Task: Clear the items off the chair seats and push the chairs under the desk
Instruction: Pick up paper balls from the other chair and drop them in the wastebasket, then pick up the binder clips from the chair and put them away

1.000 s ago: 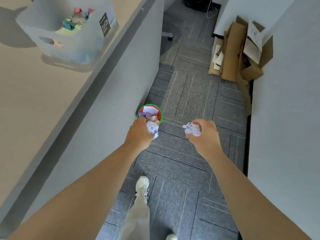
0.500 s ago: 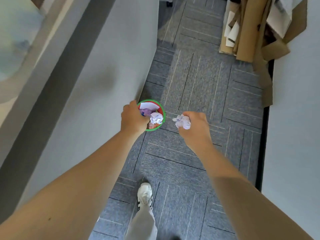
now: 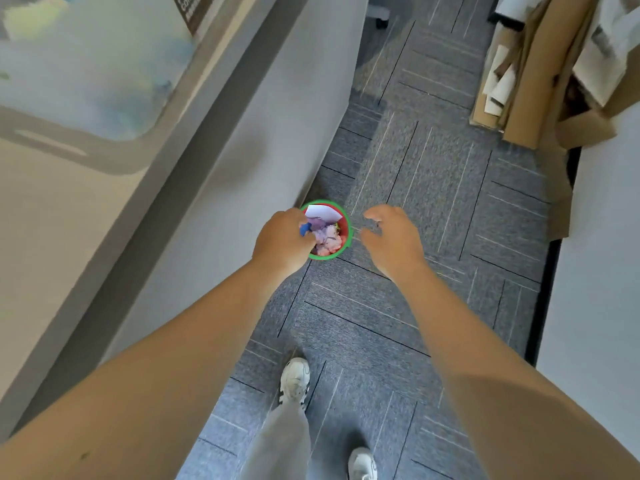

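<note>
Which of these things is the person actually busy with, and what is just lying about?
In use:
- small round red bin with a green rim, standing on the floor
- crumpled paper scraps inside it
- left hand over the bin
- right hand, open and empty

Lying about:
- brown cardboard pieces against the wall
- clear plastic box on the desk

The right hand point(image 3: 393, 242), which held a crumpled paper ball, is now empty with fingers point(image 3: 375, 212) spread beside the bin point(image 3: 347, 233). The left hand point(image 3: 282, 242) has released its paper and now overlaps the bin rim.
</note>
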